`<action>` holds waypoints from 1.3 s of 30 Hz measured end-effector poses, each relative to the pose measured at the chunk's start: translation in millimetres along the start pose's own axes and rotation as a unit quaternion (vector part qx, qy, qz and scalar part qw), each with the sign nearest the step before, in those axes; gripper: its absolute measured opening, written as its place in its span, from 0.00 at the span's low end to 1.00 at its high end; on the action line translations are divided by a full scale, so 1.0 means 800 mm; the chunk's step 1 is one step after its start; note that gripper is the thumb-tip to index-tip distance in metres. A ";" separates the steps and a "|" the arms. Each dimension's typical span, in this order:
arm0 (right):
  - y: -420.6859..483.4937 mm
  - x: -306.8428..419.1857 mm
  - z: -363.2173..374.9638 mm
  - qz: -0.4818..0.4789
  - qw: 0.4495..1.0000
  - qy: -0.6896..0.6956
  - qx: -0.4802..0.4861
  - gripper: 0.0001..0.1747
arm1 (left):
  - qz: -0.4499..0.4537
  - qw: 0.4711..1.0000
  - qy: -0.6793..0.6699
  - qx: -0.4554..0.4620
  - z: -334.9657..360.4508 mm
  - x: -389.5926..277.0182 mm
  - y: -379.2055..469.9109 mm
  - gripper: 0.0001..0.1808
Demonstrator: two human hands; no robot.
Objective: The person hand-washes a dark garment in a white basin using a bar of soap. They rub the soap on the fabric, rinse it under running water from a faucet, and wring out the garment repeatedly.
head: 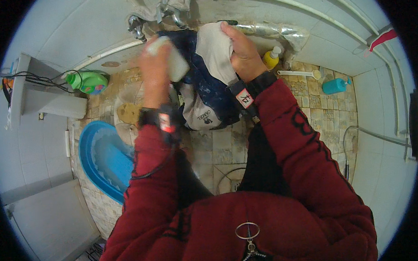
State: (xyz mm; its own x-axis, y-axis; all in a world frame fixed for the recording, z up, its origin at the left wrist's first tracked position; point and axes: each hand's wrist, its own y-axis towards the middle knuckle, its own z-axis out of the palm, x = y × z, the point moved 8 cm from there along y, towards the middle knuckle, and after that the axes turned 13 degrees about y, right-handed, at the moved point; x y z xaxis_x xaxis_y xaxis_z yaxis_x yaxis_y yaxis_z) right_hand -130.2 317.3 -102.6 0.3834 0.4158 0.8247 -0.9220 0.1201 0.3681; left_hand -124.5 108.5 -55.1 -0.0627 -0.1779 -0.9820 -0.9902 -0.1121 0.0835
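My left hand (pixel 155 72), blurred, grips a pale whitish-green block (pixel 175 64), possibly a scrubbing brush; the blur hides which. My right hand (pixel 245 53) holds up a piece of off-white cloth (pixel 213 49), thumb on its upper edge. Beneath both hands a dark navy garment (pixel 207 82) with whitish smears hangs in folds. A light grey panel (pixel 203 115) bearing a printed logo shows at its lower end. I cannot tell whether the off-white cloth belongs to this garment. What supports the garment is hidden under it.
A blue plastic basin (pixel 87 162) with cloudy water stands left on the tiled floor. Metal taps (pixel 136 27) are on the wall ahead. Around lie a green detergent bottle (pixel 88 82), a yellow pump bottle (pixel 271 59), a white long-handled brush (pixel 296 73) and a teal bottle (pixel 335 86).
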 end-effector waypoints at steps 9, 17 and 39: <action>-0.023 0.028 0.063 -0.007 0.997 -0.057 0.058 0.20 | -0.043 0.988 -0.026 0.147 0.087 0.068 -0.009 0.16; -0.019 0.021 0.035 0.093 0.994 0.048 -0.022 0.15 | -0.049 0.986 0.053 0.149 0.059 0.077 0.006 0.17; -0.031 0.027 0.064 0.250 0.929 0.272 -0.038 0.13 | -0.082 0.926 0.010 0.368 0.113 0.112 -0.058 0.29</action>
State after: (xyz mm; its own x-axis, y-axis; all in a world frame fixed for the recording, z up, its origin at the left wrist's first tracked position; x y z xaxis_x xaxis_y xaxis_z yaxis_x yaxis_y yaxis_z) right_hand -96.2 277.4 -72.2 -0.1583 0.8277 0.5384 -0.9865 -0.1551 -0.0517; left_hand -95.1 186.5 -162.1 0.0919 -0.2359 -0.9674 -0.8039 0.5558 -0.2119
